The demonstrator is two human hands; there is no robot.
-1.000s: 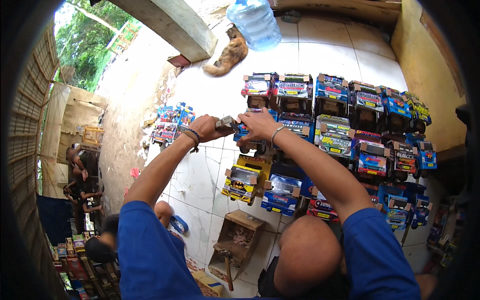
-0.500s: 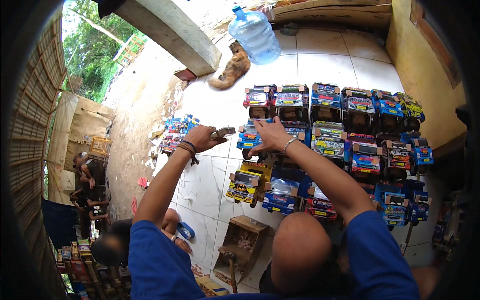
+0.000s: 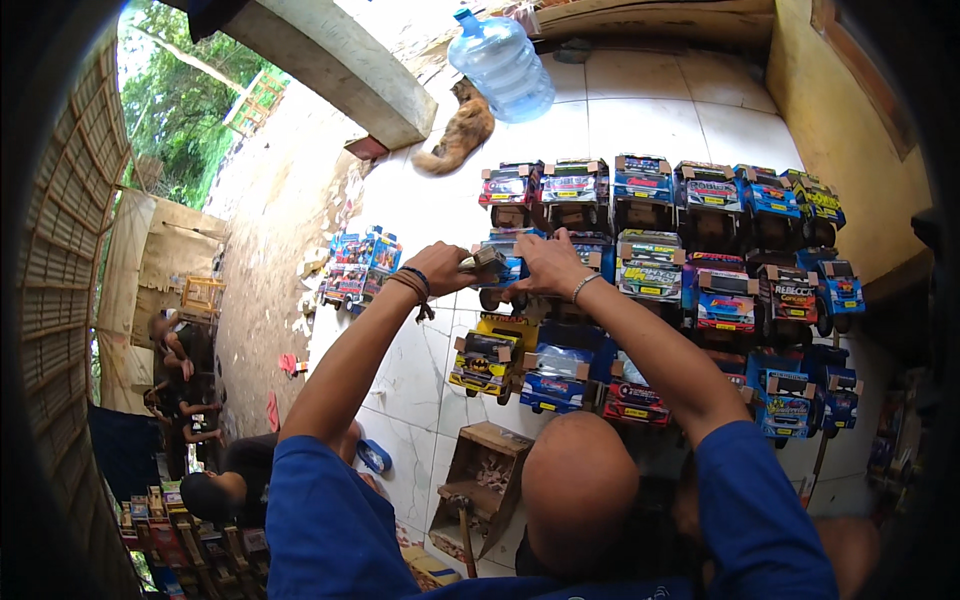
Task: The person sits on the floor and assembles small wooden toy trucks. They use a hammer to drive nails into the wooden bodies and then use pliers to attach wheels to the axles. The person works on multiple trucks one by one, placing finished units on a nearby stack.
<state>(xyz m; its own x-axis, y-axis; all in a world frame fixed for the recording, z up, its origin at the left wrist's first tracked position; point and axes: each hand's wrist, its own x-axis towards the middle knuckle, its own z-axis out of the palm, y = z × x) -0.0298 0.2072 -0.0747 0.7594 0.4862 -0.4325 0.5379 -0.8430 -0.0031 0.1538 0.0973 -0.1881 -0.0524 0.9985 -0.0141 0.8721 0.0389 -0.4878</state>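
My left hand (image 3: 440,268) is closed on a small flat grey piece (image 3: 486,262), possibly a thin stack; its kind is not clear. That piece sits against the front of a blue toy truck (image 3: 512,268) in the middle row's left end. From the other side my right hand (image 3: 553,268) grips this truck, thumb low and fingers on top. Just below it stands a yellow-and-black toy truck (image 3: 482,362), with a dark blue toy truck (image 3: 556,372) to its right. My hands partly hide the gripped truck.
Rows of toy trucks (image 3: 650,265) cover the tiles at right. More toy trucks (image 3: 360,265) stand at left. A wooden box (image 3: 480,495) with a hammer (image 3: 465,530) lies near my knee. A cat (image 3: 465,130) lies beside a water jug (image 3: 503,70). Another person (image 3: 225,490) sits lower left.
My left hand has moved right, bringing the small grey piece up to the blue toy truck. My right hand stays at that truck, its fingers now closer in. The view has shifted slightly.
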